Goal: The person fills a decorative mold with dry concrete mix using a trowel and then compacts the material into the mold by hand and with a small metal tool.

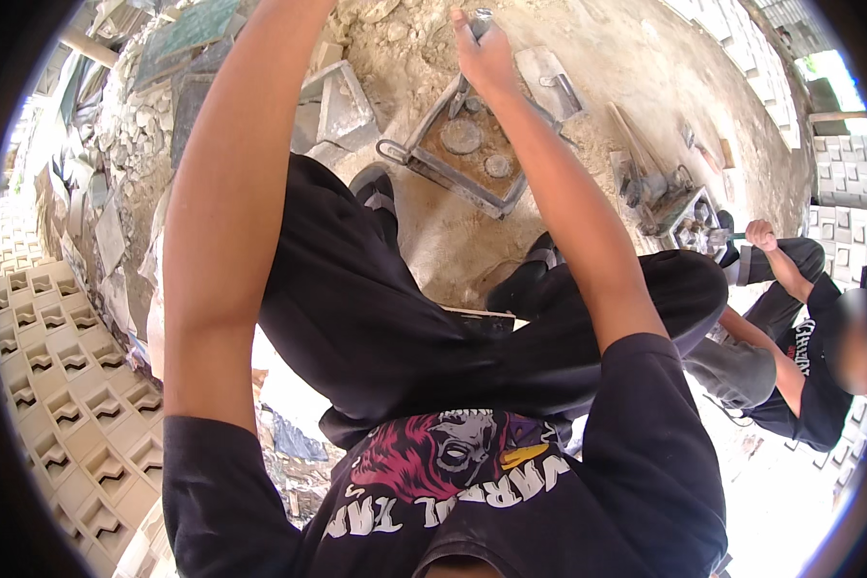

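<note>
Above a square metal frame mould [501,205], my right hand [488,64] is closed round a grey tool [480,21]. The tool's rounded end shows at the fist; the rest is mostly covered by my fingers. Brown, earthy material fills the frame, with a large round disc [462,137] and a smaller round disc [497,166] in it. A looped handle [390,151] sticks out at the frame's left corner. My left forearm reaches up past the top edge, so that hand is out of the picture. A flat plate with a handle [551,83] lies right of the frame.
Another angular grey frame [347,111] lies left of my feet, near rubble [140,135]. At the right a seated person [790,356] holds a tool over a smaller box [694,223]. Patterned blocks [77,385] are stacked at the left. My shoes flank the mould's near side.
</note>
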`<action>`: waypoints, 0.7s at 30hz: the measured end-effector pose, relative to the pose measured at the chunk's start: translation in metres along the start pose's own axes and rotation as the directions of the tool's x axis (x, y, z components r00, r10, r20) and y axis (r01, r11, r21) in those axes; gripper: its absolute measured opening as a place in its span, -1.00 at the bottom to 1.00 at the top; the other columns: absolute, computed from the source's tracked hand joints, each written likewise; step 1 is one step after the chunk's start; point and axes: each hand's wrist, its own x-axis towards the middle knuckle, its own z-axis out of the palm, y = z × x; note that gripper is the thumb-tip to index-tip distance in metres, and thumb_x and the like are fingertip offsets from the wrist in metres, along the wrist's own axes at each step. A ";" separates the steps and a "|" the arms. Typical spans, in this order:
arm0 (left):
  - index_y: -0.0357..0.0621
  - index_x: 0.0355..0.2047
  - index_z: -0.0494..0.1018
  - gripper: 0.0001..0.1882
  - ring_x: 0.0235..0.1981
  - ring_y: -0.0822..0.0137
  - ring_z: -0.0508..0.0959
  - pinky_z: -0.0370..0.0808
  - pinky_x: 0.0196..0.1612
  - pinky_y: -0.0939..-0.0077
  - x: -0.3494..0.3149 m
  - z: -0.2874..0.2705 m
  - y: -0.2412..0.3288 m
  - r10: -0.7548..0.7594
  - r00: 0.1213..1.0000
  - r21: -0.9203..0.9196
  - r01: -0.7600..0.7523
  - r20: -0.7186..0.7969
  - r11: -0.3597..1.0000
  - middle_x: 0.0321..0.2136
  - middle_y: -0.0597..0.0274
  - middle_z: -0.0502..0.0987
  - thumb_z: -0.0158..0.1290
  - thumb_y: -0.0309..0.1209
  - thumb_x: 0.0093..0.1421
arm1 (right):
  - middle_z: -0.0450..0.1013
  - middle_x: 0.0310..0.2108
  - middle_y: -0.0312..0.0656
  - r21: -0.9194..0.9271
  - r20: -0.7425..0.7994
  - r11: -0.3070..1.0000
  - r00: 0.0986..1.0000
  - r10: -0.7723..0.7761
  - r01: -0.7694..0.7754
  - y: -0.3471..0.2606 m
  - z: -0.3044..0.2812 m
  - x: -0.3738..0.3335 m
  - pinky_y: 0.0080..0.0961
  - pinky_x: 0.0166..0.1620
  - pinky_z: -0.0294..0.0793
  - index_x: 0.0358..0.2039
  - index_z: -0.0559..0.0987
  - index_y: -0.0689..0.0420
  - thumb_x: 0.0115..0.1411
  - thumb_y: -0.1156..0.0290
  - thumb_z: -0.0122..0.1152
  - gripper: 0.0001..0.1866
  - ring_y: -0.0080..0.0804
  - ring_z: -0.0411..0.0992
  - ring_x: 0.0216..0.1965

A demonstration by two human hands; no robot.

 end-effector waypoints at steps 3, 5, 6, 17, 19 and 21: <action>-0.08 -0.04 0.54 -0.48 -0.06 0.00 0.56 0.45 0.02 0.15 -0.005 -0.001 0.008 -0.022 1.000 0.029 0.022 -0.014 0.999 -0.10 -0.08 0.59 -0.01 0.07 0.24 | 0.40 -0.67 -0.14 -0.004 0.145 0.984 0.974 0.175 -0.176 -0.013 -0.004 0.028 -0.25 -0.38 0.40 -0.52 0.44 0.25 0.30 -0.16 0.03 -0.37 -0.27 0.41 -0.57; -0.07 -0.01 0.53 -0.46 -0.02 0.00 0.55 0.44 0.04 0.15 0.000 0.003 0.000 0.013 0.999 0.050 -0.011 -0.043 0.999 -0.05 -0.08 0.56 -0.01 0.08 0.25 | 0.37 -0.72 -0.26 0.005 0.051 1.000 0.999 0.009 -0.009 -0.007 0.005 0.011 -0.38 -0.45 0.36 -0.70 0.40 0.15 0.32 -0.16 0.02 -0.35 -0.45 0.40 -0.59; -0.06 0.00 0.52 -0.45 0.00 -0.01 0.54 0.43 0.05 0.14 -0.001 0.005 0.002 0.031 0.998 0.058 -0.028 -0.051 0.998 -0.03 -0.08 0.55 -0.01 0.09 0.25 | 0.37 -0.74 -0.29 -0.026 0.062 0.999 0.997 -0.037 0.039 -0.003 0.005 0.006 -0.42 -0.47 0.36 -0.74 0.40 0.12 0.32 -0.15 0.02 -0.34 -0.49 0.40 -0.60; -0.13 -0.03 0.52 -0.48 -0.12 0.09 0.59 0.46 -0.03 0.22 0.005 0.002 -0.007 0.024 1.000 -0.078 -0.023 0.008 0.997 -0.14 0.00 0.62 0.01 0.05 0.25 | 0.24 -0.86 -0.29 -0.036 -0.151 0.989 0.978 -0.147 0.143 -0.001 -0.004 0.021 -0.40 -0.66 0.16 -0.78 0.41 0.24 0.19 -0.06 0.28 -0.35 -0.51 0.16 -0.79; -0.14 -0.04 0.52 -0.48 -0.14 0.11 0.59 0.47 -0.04 0.23 -0.009 -0.010 -0.010 -0.042 0.999 -0.047 0.042 0.008 0.998 -0.16 0.01 0.62 0.02 0.05 0.25 | 0.26 -0.85 -0.26 -0.030 -0.205 0.994 0.972 -0.113 0.110 -0.025 0.006 0.024 -0.35 -0.64 0.18 -0.79 0.41 0.23 0.17 0.08 0.26 -0.45 -0.48 0.19 -0.79; -0.14 -0.04 0.53 -0.48 -0.14 0.10 0.59 0.47 -0.04 0.23 -0.006 -0.006 -0.008 -0.063 0.998 -0.055 0.063 0.010 0.997 -0.17 0.01 0.63 0.02 0.04 0.25 | 0.33 -0.82 -0.15 -0.014 -0.308 1.000 0.951 0.021 -0.026 -0.037 0.003 0.011 -0.24 -0.59 0.27 -0.77 0.44 0.20 0.12 0.31 0.20 -0.62 -0.37 0.32 -0.77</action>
